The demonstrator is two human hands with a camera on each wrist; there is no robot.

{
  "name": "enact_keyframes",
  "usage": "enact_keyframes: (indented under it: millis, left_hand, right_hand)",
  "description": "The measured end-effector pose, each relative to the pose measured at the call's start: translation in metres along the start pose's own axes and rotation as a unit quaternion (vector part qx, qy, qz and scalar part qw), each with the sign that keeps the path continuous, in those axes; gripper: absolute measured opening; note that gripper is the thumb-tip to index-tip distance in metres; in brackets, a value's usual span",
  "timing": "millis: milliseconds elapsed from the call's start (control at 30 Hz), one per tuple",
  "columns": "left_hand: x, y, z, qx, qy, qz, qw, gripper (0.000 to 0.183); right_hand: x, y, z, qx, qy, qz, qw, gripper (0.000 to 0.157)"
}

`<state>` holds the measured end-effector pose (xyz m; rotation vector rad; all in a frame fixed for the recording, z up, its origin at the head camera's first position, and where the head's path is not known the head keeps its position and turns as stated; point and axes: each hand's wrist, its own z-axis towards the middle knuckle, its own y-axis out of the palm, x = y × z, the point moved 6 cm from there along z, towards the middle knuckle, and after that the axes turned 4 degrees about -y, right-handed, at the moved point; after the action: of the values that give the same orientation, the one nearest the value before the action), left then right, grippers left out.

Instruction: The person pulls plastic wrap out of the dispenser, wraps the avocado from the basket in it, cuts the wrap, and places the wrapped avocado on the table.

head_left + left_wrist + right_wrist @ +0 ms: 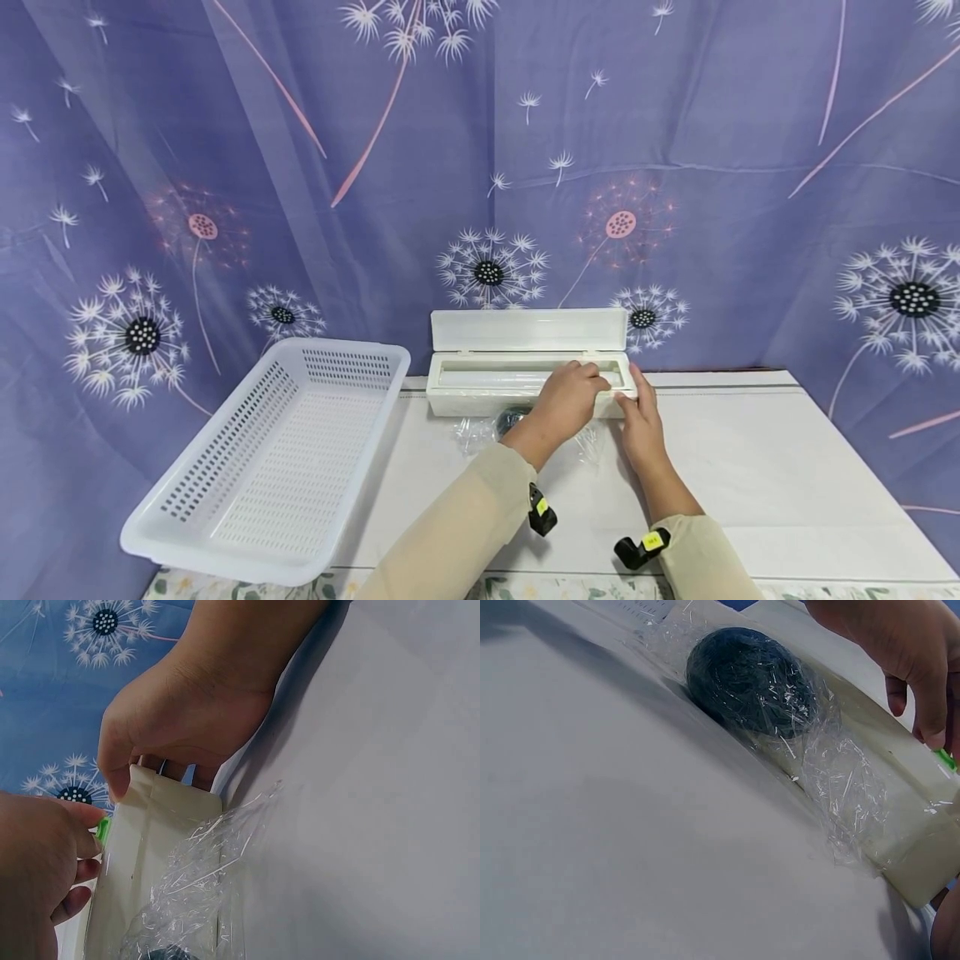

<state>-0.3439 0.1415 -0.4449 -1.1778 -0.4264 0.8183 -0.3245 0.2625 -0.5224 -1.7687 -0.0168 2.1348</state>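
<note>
A white cling film dispenser point(457, 407) stands on the table with its lid point(528, 331) raised, and a film roll point(487, 379) lies inside. My left hand point(566, 402) reaches over its right part, with thumb and fingertips pinching a small green slider point(103, 829) at the box's edge. At the right end, my right hand point(642, 423) grips the box, its thumb on the near side in the head view. Clear film point(847, 787) hangs down the front. A dark round object point(742, 682) lies wrapped in that film, against the box's front; its kind is blurred by the wrinkles.
To the left, a white perforated plastic basket point(300, 467) reaches from the table's back toward its front edge. A white cover lies over the table point(765, 467). Behind the box hangs a purple dandelion-print curtain point(420, 250).
</note>
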Motion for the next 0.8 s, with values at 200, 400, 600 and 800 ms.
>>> enact_keyframes:
  millis: [200,400,600,800]
  left_hand:
    - [-0.0007,0.0003,-0.0004,-0.001,0.0,-0.001,1.0,0.034]
    - [-0.0009,0.0034,0.0,-0.009,0.002,0.004,1.0,0.035]
    - [-0.0017,0.0026,-0.0002,-0.007,0.001,0.006,1.0,0.035]
    - [-0.0023,0.001,-0.0012,-0.006,0.001,0.003,1.0,0.035]
  right_hand:
    - [-0.0001,0.0006,0.0001,-0.003,0.001,0.011,1.0,0.065]
    - [0.0011,0.0005,-0.0002,0.001,0.008,0.008,1.0,0.065]
    - [0.0007,0.0005,-0.0005,0.0,0.011,0.009,1.0,0.065]
    - [0.0033,0.0002,0.0006,-0.002,0.015,0.006,1.0,0.065]
